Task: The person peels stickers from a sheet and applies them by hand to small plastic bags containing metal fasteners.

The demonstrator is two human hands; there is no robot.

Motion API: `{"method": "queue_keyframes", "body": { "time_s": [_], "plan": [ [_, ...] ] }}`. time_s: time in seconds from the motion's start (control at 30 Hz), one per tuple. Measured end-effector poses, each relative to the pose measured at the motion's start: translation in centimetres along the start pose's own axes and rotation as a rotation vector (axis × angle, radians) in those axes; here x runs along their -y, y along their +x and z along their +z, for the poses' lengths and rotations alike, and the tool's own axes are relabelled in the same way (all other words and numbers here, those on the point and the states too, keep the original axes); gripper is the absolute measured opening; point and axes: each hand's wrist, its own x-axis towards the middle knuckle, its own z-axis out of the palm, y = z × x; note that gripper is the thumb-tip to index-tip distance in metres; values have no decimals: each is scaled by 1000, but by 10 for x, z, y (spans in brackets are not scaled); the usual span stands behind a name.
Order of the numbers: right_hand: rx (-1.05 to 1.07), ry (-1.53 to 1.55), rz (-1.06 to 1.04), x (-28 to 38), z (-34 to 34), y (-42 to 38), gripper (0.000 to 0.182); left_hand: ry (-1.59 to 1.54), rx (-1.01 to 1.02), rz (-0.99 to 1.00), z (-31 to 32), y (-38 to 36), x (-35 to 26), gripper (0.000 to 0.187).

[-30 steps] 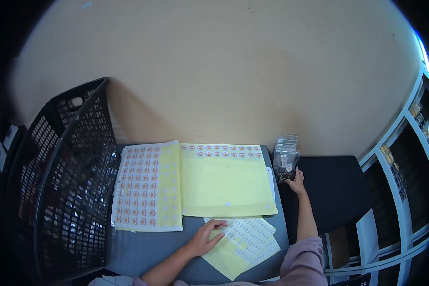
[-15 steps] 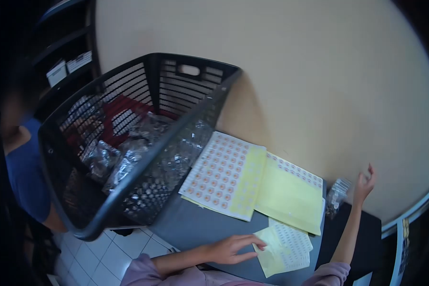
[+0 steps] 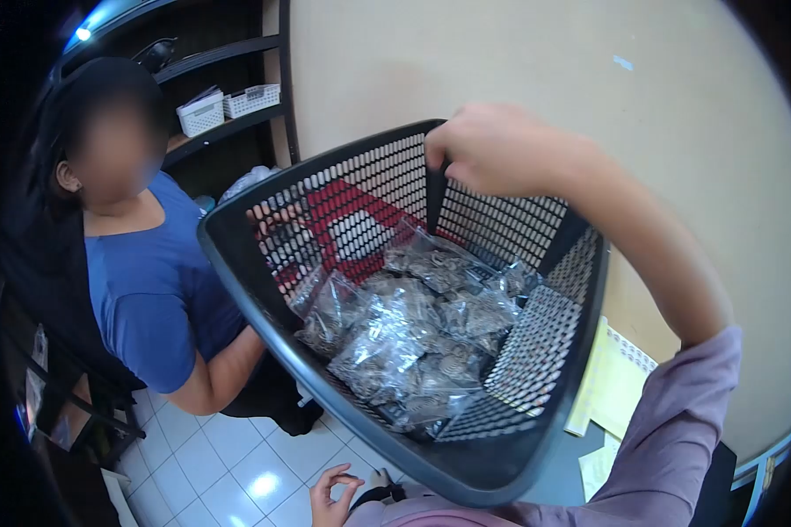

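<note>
A large black basket [image 3: 501,465] fills the middle of the view, tilted so its inside shows. Several clear plastic bags [image 3: 404,334] of small greyish items lie in it. My right hand [image 3: 501,149] is closed over the basket's far rim. Below the near rim, at the bottom, my left hand [image 3: 335,495] is apart from the basket, fingers curled with a gap between thumb and fingertips, holding nothing visible. Yellow-backed sticker sheets [image 3: 613,373] lie right of the basket, partly hidden by it and my right arm.
A person in a blue top [image 3: 154,281] stands at the left, a forearm beside the basket. White bins [image 3: 202,114] sit on a dark shelf [image 3: 228,60] behind. The grey table [image 3: 545,474] shows at the lower right, against a beige wall [image 3: 501,53].
My right hand has moved from the table's right side onto the basket's far rim. The basket appears nearer and tilted towards me. My left hand has left the sheets, and the view has swung left.
</note>
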Motion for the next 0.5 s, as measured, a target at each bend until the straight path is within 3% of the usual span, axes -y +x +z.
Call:
{"method": "queue_keyframes", "body": {
  "time_s": [0.07,0.1,0.23,0.27,0.3,0.4,0.43,0.5],
  "plan": [
    [307,-145,21,23,16,40,19,-36,-64,-40,-19,2,3,28],
    [563,-268,4,30,33,62,18,-72,-122,-87,-28,2,4,26],
    [1018,-362,-21,22,132,98,16,-17,-201,-220,-59,5,15,26],
    [1097,-313,-26,22,141,94,15,-18,-186,-221,-67,7,23,33],
    [1034,-265,-83,12,165,87,19,-17,-180,-218,-70,10,25,33],
    [825,-258,-197,-10,234,50,38,70,-165,50,-74,17,38,58],
    [844,-261,-200,-14,249,42,38,57,-159,36,-73,20,38,58],
    [1089,-205,-184,-19,273,24,57,115,-123,-65,-69,29,32,59]
  ]
}}
